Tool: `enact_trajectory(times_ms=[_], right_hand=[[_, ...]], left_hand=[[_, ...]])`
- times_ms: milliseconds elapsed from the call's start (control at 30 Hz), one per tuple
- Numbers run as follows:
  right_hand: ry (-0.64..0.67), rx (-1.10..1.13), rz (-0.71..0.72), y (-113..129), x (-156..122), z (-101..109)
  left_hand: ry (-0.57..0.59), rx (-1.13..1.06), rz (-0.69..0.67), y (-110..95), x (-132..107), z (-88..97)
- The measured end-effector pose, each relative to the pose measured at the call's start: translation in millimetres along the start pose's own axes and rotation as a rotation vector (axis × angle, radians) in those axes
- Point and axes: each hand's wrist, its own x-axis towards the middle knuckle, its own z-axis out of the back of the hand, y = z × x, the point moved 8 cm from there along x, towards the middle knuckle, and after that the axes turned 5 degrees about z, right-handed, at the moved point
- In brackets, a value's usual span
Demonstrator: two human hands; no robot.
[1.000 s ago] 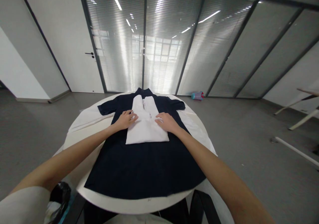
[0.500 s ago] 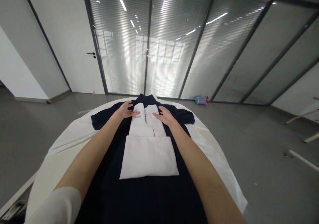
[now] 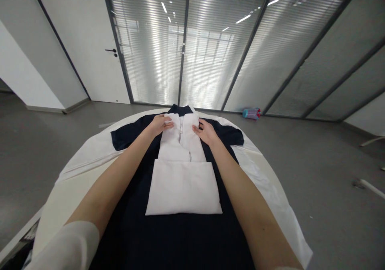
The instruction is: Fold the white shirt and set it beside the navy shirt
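Cloth [image 3: 184,188], white and folded, lies on the dark shirt [image 3: 177,240], just below its collar [image 3: 179,109]. Left hand [image 3: 159,125] and right hand [image 3: 207,133] are at its far end, one per side, fingers bent over the edges; whether they pinch I cannot tell. Best to work both sides evenly, keeping the middle slit [image 3: 181,133] straight and the near fold flat.

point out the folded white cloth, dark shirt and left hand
folded white cloth [image 3: 184,188]: head view, its lower panel
dark shirt [image 3: 179,238]: head view, below the white cloth's bottom edge
left hand [image 3: 159,125]: head view, middle of the hand
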Motion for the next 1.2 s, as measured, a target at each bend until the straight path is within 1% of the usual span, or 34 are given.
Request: enact_trajectory(times_ms=[100,133,167,200,267,333,367,467,533,567,600,667,700,733,767,833,900,933,1033,1100,1167,1200], right_hand=[[-0.012,-0.014,-0.083,10,-6,7],[-0.004,-0.068,-0.071,16,-10,9],[0.014,-0.149,-0.024,25,-15,12],[0.044,-0.249,0.058,37,-22,14],[0.120,-0.455,0.255,57,-42,16],[0.214,-0.629,0.394,65,-69,16],[0.259,-0.692,0.427,64,-82,16],[0.399,-0.785,0.444,50,-115,14],[0.454,-0.786,0.466,43,-126,12],[0.454,-0.774,0.490,42,-128,11],[0.434,-0.757,0.523,44,-129,12],[0.373,-0.727,0.598,50,-129,13],[0.357,-0.721,0.627,53,-129,12],[0.361,-0.723,0.647,54,-129,10],[0.388,-0.730,0.653,54,-130,7],[0.470,-0.748,0.628,51,-133,0],[0.535,-0.760,0.584,47,-136,-3],[0.554,-0.761,0.561,45,-137,-4],[0.573,-0.750,0.514,44,-140,-2],[0.577,-0.748,0.497,45,-142,0],[0.571,-0.794,0.505,47,-144,0],[0.556,-0.838,0.518,49,-144,-1]], left_hand=[[0.012,0.214,-0.169,-18,-21,-8.0],[0.003,0.310,-0.244,-25,-32,-8.8],[-0.008,0.408,-0.331,-31,-44,-8.9],[-0.013,0.501,-0.425,-35,-59,-8.8],[0.028,0.694,-0.632,-36,-92,-10.7],[0.112,0.897,-0.781,-23,-124,-11.9],[0.157,0.995,-0.817,-13,-136,-11.1],[0.263,1.219,-0.859,17,-158,-5.9],[0.306,1.277,-0.899,28,-164,-4.2],[0.298,1.280,-0.923,30,-165,-3.2],[0.266,1.276,-0.946,29,-165,-1.7],[0.163,1.287,-0.984,24,-163,2.1],[0.119,1.318,-1.001,22,-163,3.2],[0.103,1.370,-1.016,22,-162,3.0],[0.121,1.433,-1.026,25,-162,1.6],[0.219,1.535,-1.031,32,-161,-1.8],[0.302,1.562,-1.019,35,-160,-2.5],[0.321,1.558,-1.013,35,-160,-2.1],[0.356,1.542,-1.007,32,-164,-0.7],[0.413,1.533,-1.004,29,-169,-1.1],[0.457,1.502,-0.987,24,-175,-2.8],[0.446,1.482,-0.980,20,-176,-4.3]])
